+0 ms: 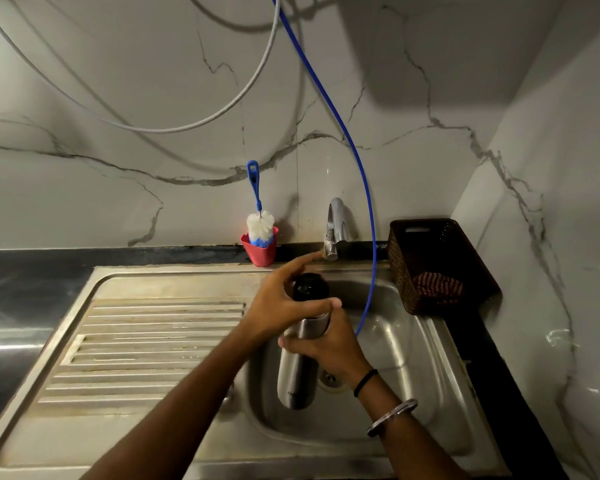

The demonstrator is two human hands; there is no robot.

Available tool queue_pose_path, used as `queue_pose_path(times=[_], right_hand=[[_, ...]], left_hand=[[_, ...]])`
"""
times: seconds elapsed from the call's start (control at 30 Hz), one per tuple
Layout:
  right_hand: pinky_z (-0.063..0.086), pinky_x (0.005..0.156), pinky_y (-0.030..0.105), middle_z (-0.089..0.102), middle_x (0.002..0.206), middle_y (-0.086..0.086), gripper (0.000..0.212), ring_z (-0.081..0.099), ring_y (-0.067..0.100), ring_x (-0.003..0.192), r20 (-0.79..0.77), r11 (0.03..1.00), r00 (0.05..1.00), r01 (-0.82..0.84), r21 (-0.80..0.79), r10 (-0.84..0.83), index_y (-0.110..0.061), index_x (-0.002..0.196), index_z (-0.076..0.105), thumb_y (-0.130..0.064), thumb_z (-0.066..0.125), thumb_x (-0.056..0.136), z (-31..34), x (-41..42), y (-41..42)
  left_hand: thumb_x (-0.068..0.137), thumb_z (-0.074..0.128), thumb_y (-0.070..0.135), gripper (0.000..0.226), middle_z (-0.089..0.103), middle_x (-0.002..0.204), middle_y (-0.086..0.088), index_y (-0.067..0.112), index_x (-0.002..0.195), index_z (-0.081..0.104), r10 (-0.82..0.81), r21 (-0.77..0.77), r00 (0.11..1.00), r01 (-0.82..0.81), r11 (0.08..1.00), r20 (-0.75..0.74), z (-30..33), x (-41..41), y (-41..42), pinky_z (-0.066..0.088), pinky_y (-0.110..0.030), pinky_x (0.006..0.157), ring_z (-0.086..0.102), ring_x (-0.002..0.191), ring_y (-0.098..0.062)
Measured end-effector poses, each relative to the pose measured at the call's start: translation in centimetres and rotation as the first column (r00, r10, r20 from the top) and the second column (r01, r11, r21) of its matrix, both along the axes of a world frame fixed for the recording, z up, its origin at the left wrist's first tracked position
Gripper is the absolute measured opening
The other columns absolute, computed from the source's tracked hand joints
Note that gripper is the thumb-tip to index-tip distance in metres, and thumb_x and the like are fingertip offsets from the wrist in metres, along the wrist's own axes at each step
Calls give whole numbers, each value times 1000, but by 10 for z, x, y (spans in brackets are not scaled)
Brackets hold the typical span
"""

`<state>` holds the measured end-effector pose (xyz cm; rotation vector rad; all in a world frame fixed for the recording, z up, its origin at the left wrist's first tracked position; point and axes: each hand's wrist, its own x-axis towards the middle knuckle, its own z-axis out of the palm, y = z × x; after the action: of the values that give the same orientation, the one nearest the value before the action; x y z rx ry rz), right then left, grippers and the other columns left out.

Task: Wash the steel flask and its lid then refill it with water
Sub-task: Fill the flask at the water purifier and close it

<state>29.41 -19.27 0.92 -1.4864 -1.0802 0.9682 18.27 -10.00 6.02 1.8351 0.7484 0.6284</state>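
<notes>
Over the sink basin (413, 358), the right hand (326, 344) wraps its fingers round the body of the steel flask (298, 368), held tilted above the drain, while the left hand (281, 306) curls thumb and fingers round its black lid (309, 287), index finger stretched toward the tap (335, 230). Behind stand a red cup (262, 252) holding a bottle brush (258, 223), a blue hose (357, 168) dipping into the basin, and a brown basket (433, 265) at the right.
</notes>
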Motion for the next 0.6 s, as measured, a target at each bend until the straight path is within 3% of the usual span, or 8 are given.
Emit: queue_pose_path(times=[0.1, 0.13, 0.2, 0.27, 0.37, 0.43, 0.5, 0.6], right_hand=[[59, 79, 31, 73, 97, -10, 33, 69, 7, 92, 387, 971, 894, 237, 12, -224, -32, 110, 65, -36, 76, 79, 0, -9, 8], [58, 78, 30, 73, 95, -10, 27, 69, 7, 90, 513, 966, 824, 255, 44, -241, -31, 108, 66, -38, 71, 83, 2, -12, 8], [57, 78, 27, 73, 96, -10, 38, 68, 5, 92, 562, 967, 795, 251, 41, -230, -31, 110, 65, -41, 75, 75, 3, -13, 9], [57, 82, 27, 73, 104, -12, 60, 67, 2, 97, 431, 986, 889, 166, 15, -156, -35, 118, 62, -37, 84, 62, 6, -9, 6], [57, 91, 31, 67, 118, -15, 78, 64, 1, 109, 181, 999, 983, -48, 24, 43, -37, 125, 56, -27, 91, 56, 10, 1, 1], [54, 95, 28, 64, 122, -15, 79, 60, 2, 115, 134, 985, 977, -170, 16, 166, -39, 126, 54, -21, 91, 59, 10, 6, 1], [53, 98, 31, 66, 122, -10, 73, 60, 8, 119, 94, 958, 954, -287, -2, 285, -25, 126, 60, -18, 92, 61, 10, 10, 1], [54, 99, 39, 69, 121, -1, 68, 63, 16, 118, 39, 933, 932, -360, 3, 360, -11, 125, 63, -17, 92, 64, 6, 9, -1]], left_hand=[[67, 82, 69, 75, 66, 118, 18, 46, 133, 52, 419, 52, 908, -420, 906, 23, -13, 14, -40, 55, -30, 95, 62, 111, -1], [66, 82, 71, 74, 67, 115, 18, 45, 130, 55, 479, 47, 876, -482, 875, 55, -16, 18, -46, 54, -29, 93, 63, 108, 0], [71, 85, 60, 57, 72, 106, 13, 37, 120, 65, 486, 9, 867, -490, 872, 113, -12, 17, -40, 60, -34, 89, 68, 101, -1], [79, 87, 32, 46, 76, 102, 6, 30, 121, 68, 320, -48, 935, -317, 947, 154, -6, 10, -28, 61, -41, 91, 71, 100, -7], [81, 77, -5, 68, 77, 98, -5, 19, 141, 57, -8, 5, 980, 8, 1000, 200, 3, 0, -17, 58, -40, 98, 73, 107, -20], [81, 70, -16, 75, 75, 93, -13, 12, 147, 50, -171, -34, 963, 182, 983, 206, 7, -7, -13, 56, -42, 100, 72, 110, -28], [81, 64, -25, 74, 69, 91, -24, 3, 148, 48, -333, -136, 914, 370, 919, 234, 13, -15, -7, 55, -44, 99, 69, 112, -38], [83, 63, -23, 76, 69, 96, -23, 6, 150, 44, -413, -202, 884, 455, 867, 219, 21, -20, -1, 53, -40, 100, 68, 115, -38]])
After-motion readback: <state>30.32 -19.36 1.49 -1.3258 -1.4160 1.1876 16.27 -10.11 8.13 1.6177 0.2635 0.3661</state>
